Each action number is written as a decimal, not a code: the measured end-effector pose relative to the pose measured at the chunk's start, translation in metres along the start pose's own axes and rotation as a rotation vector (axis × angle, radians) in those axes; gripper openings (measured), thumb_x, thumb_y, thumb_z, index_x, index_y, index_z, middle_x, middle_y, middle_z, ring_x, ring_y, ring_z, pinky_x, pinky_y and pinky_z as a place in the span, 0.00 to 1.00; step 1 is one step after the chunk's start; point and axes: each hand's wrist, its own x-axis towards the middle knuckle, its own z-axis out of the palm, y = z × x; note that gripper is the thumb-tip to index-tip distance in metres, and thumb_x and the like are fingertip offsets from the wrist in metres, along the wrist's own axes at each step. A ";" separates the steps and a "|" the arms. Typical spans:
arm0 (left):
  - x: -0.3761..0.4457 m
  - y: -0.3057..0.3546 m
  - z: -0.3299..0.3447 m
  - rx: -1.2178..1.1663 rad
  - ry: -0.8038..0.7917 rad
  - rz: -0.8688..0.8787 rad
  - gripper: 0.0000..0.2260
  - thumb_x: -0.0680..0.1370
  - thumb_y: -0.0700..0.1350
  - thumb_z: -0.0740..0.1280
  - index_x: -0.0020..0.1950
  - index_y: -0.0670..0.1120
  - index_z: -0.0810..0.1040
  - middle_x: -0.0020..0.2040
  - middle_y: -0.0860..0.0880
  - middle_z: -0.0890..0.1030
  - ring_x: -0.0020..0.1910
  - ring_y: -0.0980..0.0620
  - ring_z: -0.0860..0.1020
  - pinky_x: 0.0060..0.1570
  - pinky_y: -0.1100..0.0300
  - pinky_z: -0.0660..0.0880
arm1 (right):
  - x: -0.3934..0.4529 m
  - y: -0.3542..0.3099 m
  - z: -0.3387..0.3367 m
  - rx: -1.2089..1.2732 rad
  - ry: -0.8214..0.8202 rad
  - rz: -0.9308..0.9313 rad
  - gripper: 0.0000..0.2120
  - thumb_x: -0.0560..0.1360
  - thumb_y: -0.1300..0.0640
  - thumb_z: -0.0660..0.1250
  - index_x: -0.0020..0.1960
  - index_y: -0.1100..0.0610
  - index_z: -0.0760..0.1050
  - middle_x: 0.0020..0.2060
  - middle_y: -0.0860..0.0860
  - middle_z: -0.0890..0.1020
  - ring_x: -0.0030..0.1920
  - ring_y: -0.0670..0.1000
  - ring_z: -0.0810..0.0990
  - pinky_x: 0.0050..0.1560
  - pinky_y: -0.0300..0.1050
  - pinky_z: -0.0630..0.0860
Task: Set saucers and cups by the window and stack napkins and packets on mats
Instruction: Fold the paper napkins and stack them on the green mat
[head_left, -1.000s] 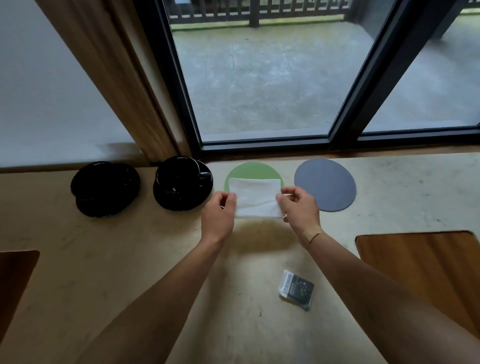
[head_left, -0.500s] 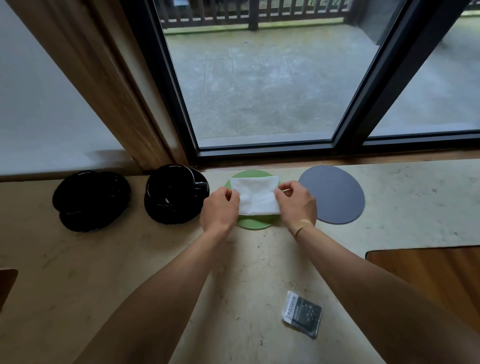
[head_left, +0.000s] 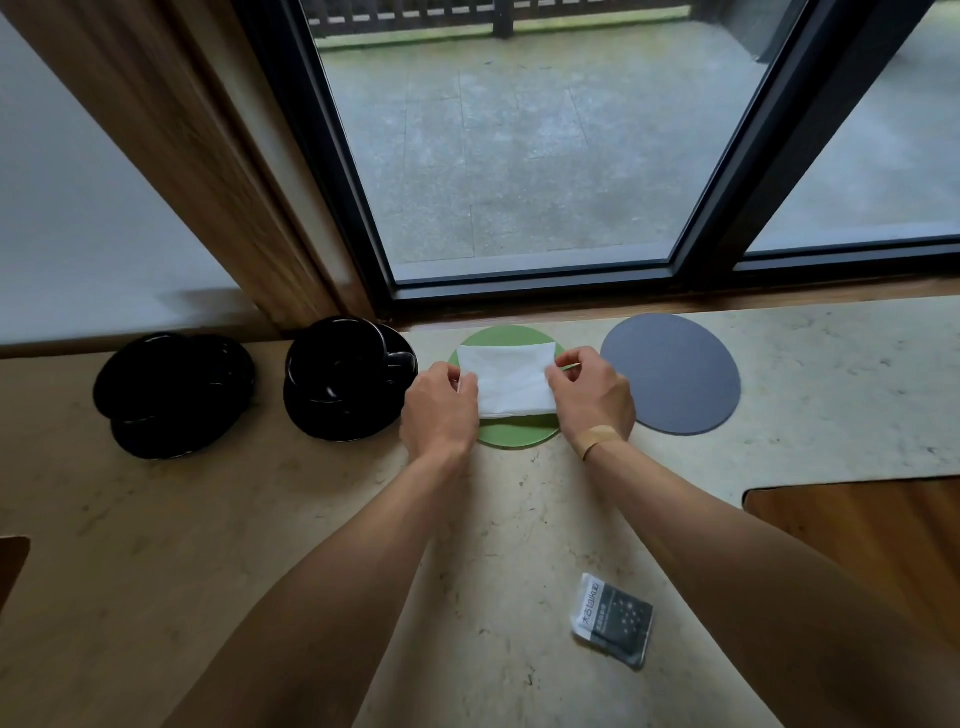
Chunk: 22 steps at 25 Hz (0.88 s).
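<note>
Napkin (head_left: 511, 379), white and folded, lies over the green mat (head_left: 514, 434) at centre frame, covering its upper half; whether it rests fully flat cannot be told. Left hand (head_left: 439, 410) pinches the napkin's left edge between thumb and curled fingers. Right hand (head_left: 592, 397) pinches the right edge in the same manner; an adhesive strip (head_left: 600, 435) crosses its wrist. Both grips are narrow, closed on the napkin.

Grey mat (head_left: 670, 373) lies just right of the green mat, bare, the two apart. Left of the green mat stands a black cup (head_left: 337, 358) on a black saucer (head_left: 332, 421), its handle pointing toward the green mat. Further left, near the frame's left side, sits a second black cup and saucer set (head_left: 174, 392); detail there is too dark to resolve.

Packet (head_left: 613, 618), dark with a white printed band, lies flat on the pale counter (head_left: 156, 545) at lower centre-right, well apart from both mats. Window frame (head_left: 519, 283) runs along the counter's far edge.
</note>
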 end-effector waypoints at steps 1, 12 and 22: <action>0.001 0.000 0.001 0.003 0.002 -0.002 0.08 0.77 0.53 0.63 0.47 0.51 0.79 0.46 0.52 0.81 0.44 0.50 0.77 0.40 0.58 0.71 | 0.001 0.001 0.000 -0.009 0.002 0.001 0.07 0.78 0.48 0.64 0.53 0.49 0.77 0.48 0.50 0.83 0.44 0.51 0.76 0.44 0.44 0.75; 0.000 -0.003 0.005 0.023 0.017 0.085 0.12 0.78 0.50 0.65 0.60 0.51 0.74 0.52 0.51 0.78 0.47 0.52 0.75 0.41 0.57 0.71 | -0.003 0.004 0.001 -0.028 0.013 -0.068 0.11 0.76 0.50 0.67 0.58 0.47 0.72 0.47 0.48 0.78 0.45 0.52 0.76 0.43 0.44 0.71; -0.015 -0.004 0.012 0.525 -0.034 0.618 0.16 0.80 0.51 0.60 0.67 0.53 0.71 0.71 0.48 0.68 0.68 0.44 0.66 0.58 0.48 0.66 | -0.014 0.020 0.007 -0.629 -0.141 -0.656 0.23 0.82 0.48 0.53 0.75 0.52 0.61 0.75 0.50 0.63 0.76 0.57 0.56 0.69 0.62 0.58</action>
